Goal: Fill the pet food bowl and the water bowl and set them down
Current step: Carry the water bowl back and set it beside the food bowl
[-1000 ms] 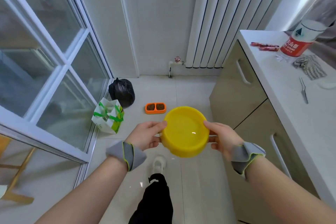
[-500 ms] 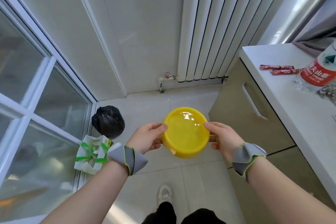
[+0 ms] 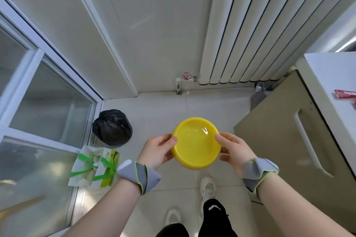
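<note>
Head view: you carry the yellow water bowl [image 3: 196, 143] level above the tiled floor [image 3: 158, 113], your left hand [image 3: 157, 150] and right hand [image 3: 234, 150] gripping opposite sides, thumbs hooked over the rim and fingers curled underneath. A glint suggests water inside, so expect it to feel heavier than bare plastic and to slosh if tipped; the walls look stiff, smooth and probably slick when wet. Keep that two-sided hold and lower it flat. Around you: a black rubbish bag [image 3: 112, 127] and a green-and-white paper bag [image 3: 94, 167] by the window [image 3: 48, 102], a radiator [image 3: 260, 31] ahead, a cabinet [image 3: 300, 136] on your right.
</note>
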The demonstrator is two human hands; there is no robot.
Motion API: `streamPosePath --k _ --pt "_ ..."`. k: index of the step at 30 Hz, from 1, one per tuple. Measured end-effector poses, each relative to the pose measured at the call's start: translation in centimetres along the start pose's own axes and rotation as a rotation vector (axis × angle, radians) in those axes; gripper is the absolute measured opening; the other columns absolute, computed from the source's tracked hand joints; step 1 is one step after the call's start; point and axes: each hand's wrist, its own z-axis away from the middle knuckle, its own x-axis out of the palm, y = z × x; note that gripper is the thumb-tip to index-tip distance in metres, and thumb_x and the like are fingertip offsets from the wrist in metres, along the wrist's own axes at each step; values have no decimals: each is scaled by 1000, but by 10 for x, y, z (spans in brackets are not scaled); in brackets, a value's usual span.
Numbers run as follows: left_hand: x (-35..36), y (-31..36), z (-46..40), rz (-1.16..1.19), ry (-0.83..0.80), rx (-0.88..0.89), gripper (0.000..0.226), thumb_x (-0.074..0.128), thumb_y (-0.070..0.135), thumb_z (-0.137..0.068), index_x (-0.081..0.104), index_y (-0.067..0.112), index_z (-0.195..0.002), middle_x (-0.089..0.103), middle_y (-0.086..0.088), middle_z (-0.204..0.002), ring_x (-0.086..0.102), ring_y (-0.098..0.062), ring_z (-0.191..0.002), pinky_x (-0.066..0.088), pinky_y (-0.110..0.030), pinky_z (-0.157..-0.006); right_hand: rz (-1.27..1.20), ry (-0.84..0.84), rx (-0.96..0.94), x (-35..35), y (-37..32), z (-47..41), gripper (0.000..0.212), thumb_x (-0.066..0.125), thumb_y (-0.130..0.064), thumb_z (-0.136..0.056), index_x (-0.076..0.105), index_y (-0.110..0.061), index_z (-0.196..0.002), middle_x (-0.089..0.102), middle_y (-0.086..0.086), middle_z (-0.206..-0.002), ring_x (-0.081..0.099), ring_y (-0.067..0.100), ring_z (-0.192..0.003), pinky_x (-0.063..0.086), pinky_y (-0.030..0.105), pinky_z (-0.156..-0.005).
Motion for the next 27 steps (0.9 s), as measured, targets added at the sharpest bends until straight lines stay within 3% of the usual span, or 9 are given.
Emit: streamPosePath --k 4,7,10,12,17,22,27 --pt "6 -34 -59 3 39 9 13 49 9 -90 59 15 -95 63 -4 -90 58 -20 -87 54 -15 -67 13 -4 42 -12 23 -64 31 56 -22 -90 56 -9 -118 59 5 -89 53 17 -72 45 26 -61" --pt "10 -75 -113 32 109 2 26 49 6 -90 53 7 -115 61 -7 -97 57 -20 -89 54 -16 -67 43 13 59 -22 56 -121 40 55 -22 -91 50 -10 -129 59 8 -104 54 16 -74 45 26 -61" --pt "8 -116 -161 0 184 -3 37 54 6 -88 47 7 -124 52 -16 -116 54 -25 -100 53 -30 -78 54 68 53 -27 90 -168 51 56 -21 -91 38 -17 -139 57 8 -112 53 14 -73 45 26 -59" --pt "6 -142 -191 -7 192 -1 32 55 7 -87 49 13 -118 50 -16 -117 53 -26 -103 50 -37 -84 72 82 49 -32 115 -200 48 54 -21 -92 41 -15 -137 57 8 -113 54 15 -76 45 26 -59" --pt "-1 -205 -260 7 169 -18 23 53 7 -88 51 14 -110 53 -15 -119 55 -24 -101 51 -27 -78 70 91 85 -39 181 -269 40 47 -20 -95 44 -13 -134 53 5 -113 52 23 -97 44 24 -61" --pt "-11 -273 -334 -21 208 -34 23 55 8 -87 51 16 -108 53 -18 -126 52 -29 -116 49 -37 -88 112 120 105 -44 249 -346 39 45 -22 -95 44 -17 -134 54 6 -117 53 24 -98 45 25 -62" --pt "-23 -338 -400 -14 212 -50 17 55 9 -87 54 22 -98 55 -16 -123 55 -26 -106 49 -35 -85 183 121 85 -49 308 -420 35 45 -21 -95 48 -17 -130 56 9 -117 55 27 -98 47 26 -61"
